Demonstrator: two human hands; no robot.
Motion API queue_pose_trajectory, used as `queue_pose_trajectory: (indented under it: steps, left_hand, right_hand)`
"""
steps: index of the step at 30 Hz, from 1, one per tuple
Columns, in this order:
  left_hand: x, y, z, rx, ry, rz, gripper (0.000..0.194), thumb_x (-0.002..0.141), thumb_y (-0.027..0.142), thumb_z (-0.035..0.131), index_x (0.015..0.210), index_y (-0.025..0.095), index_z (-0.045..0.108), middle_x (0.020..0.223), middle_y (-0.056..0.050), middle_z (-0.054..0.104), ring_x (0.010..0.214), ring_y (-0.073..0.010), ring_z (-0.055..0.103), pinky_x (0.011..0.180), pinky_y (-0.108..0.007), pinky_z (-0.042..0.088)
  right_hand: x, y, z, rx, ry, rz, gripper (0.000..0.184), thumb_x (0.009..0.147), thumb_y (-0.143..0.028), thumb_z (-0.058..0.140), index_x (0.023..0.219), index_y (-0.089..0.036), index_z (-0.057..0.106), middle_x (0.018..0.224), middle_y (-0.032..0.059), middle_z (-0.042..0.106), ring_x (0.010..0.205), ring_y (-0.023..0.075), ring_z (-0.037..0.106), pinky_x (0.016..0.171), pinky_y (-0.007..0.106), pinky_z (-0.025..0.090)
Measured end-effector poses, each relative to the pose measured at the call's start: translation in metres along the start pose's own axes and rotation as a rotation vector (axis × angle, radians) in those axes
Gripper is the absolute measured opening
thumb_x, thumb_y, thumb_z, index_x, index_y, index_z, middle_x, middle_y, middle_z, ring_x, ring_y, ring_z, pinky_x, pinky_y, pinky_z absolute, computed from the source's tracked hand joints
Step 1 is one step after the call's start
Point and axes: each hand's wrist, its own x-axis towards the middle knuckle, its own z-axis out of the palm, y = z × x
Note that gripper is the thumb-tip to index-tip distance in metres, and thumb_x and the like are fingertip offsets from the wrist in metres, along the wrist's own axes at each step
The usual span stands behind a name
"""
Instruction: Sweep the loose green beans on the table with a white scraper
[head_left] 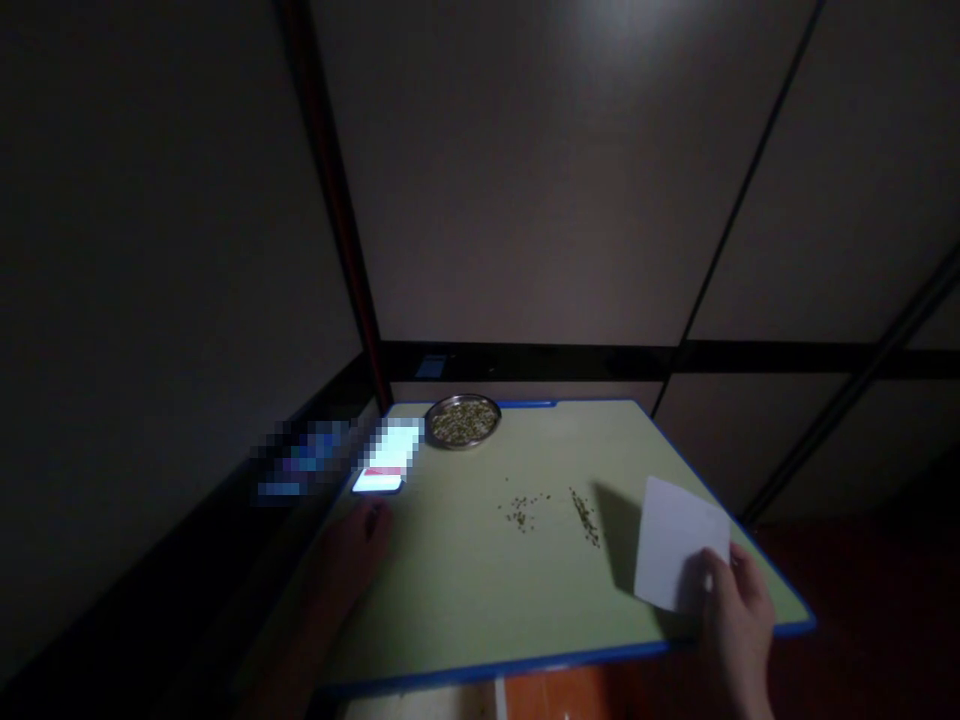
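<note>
My right hand (739,605) grips a square white card (679,545) by its right edge, thumb on the near face. The card is tilted up over the right side of the table and casts a shadow to its left. Small seeds or grains lie left of it: a narrow line (584,517) and a looser scatter (520,514). My left hand (356,545) is at the table's left side, just below a lit phone (390,455). It is dim and blurred, its fingers look curled, and anything inside them is hidden.
A round metal plate (463,447) with many similar grains spread in it stands at the far left of the pale green table (450,620). Blue edging (570,660) runs round the tabletop. Panelled walls (525,200) rise behind and to the left.
</note>
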Motion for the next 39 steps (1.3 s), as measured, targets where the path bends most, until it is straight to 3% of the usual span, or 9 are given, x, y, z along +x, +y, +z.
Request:
queue_pose_trajectory:
  steps: [6, 10, 15, 20, 23, 28, 33, 39]
  left_hand:
    - [0.003, -0.004, 0.000, -0.098, 0.030, 0.013, 0.034, 0.089, 0.043, 0.040, 0.097, 0.020, 0.063, 0.083, -0.008, 0.072, 0.076, -0.0225, 0.068, 0.066, -0.029, 0.046]
    - [0.003, -0.004, -0.001, -0.126, 0.032, 0.012, 0.030, 0.088, 0.043, 0.041, 0.089, 0.022, 0.062, 0.075, -0.006, 0.071, 0.071, -0.0229, 0.067, 0.065, -0.030, 0.047]
    - [0.004, -0.007, 0.001, -0.114, 0.024, 0.005, 0.030, 0.088, 0.042, 0.041, 0.090, 0.022, 0.063, 0.080, -0.006, 0.072, 0.076, -0.0230, 0.068, 0.067, -0.030, 0.047]
    - [0.006, -0.012, 0.003, -0.100, 0.012, 0.010, 0.035, 0.088, 0.046, 0.040, 0.095, 0.020, 0.063, 0.085, -0.008, 0.073, 0.079, -0.0233, 0.068, 0.070, -0.030, 0.048]
    - [0.006, -0.011, 0.003, -0.135, 0.028, 0.010, 0.033, 0.087, 0.045, 0.041, 0.093, 0.021, 0.063, 0.082, -0.006, 0.073, 0.077, -0.0223, 0.068, 0.067, -0.029, 0.048]
    - [0.004, -0.005, 0.000, -0.151, 0.054, -0.010, 0.031, 0.085, 0.043, 0.043, 0.093, 0.022, 0.064, 0.082, -0.006, 0.073, 0.076, -0.0224, 0.068, 0.067, -0.028, 0.048]
    - [0.006, -0.008, 0.002, -0.156, 0.050, -0.011, 0.032, 0.086, 0.043, 0.042, 0.093, 0.021, 0.065, 0.081, -0.006, 0.073, 0.078, -0.0231, 0.068, 0.067, -0.029, 0.048]
    - [0.006, -0.014, 0.006, -0.161, 0.065, -0.019, 0.029, 0.083, 0.042, 0.046, 0.092, 0.022, 0.065, 0.079, -0.004, 0.072, 0.074, -0.0225, 0.067, 0.063, -0.028, 0.048]
  right_hand:
    - [-0.004, 0.004, -0.002, 0.000, -0.103, -0.042, 0.057, 0.076, -0.057, 0.060, 0.117, -0.018, 0.056, 0.095, 0.0043, 0.062, 0.083, 0.0214, 0.057, 0.070, 0.030, 0.047]
    - [0.011, -0.002, 0.001, -0.048, -0.229, -0.039, 0.058, 0.075, -0.057, 0.062, 0.117, -0.017, 0.058, 0.095, 0.0066, 0.067, 0.082, 0.0231, 0.062, 0.068, 0.031, 0.050]
    - [0.050, -0.014, 0.021, -0.122, -0.440, -0.138, 0.057, 0.076, -0.050, 0.062, 0.122, -0.015, 0.062, 0.104, 0.0127, 0.072, 0.095, 0.0279, 0.067, 0.081, 0.038, 0.053]
    - [0.072, -0.010, 0.047, -0.272, -0.499, -0.244, 0.054, 0.079, -0.044, 0.058, 0.120, -0.010, 0.065, 0.110, 0.0178, 0.071, 0.098, 0.0289, 0.068, 0.089, 0.043, 0.052]
    - [0.067, -0.003, 0.065, -0.340, -0.508, -0.266, 0.049, 0.079, -0.040, 0.057, 0.117, -0.010, 0.066, 0.110, 0.0171, 0.072, 0.100, 0.0277, 0.068, 0.091, 0.041, 0.051]
    - [0.054, -0.003, 0.089, -0.321, -0.635, -0.292, 0.046, 0.081, -0.037, 0.056, 0.118, -0.011, 0.066, 0.104, 0.0154, 0.074, 0.093, 0.0264, 0.070, 0.085, 0.039, 0.053]
    - [0.055, -0.017, 0.095, -0.339, -0.586, -0.300, 0.047, 0.084, -0.039, 0.054, 0.121, -0.012, 0.064, 0.111, 0.0155, 0.072, 0.095, 0.0263, 0.069, 0.086, 0.039, 0.052]
    - [0.031, -0.019, 0.105, -0.361, -0.714, -0.339, 0.046, 0.087, -0.039, 0.052, 0.123, -0.013, 0.063, 0.111, 0.0152, 0.072, 0.096, 0.0252, 0.069, 0.087, 0.039, 0.052]
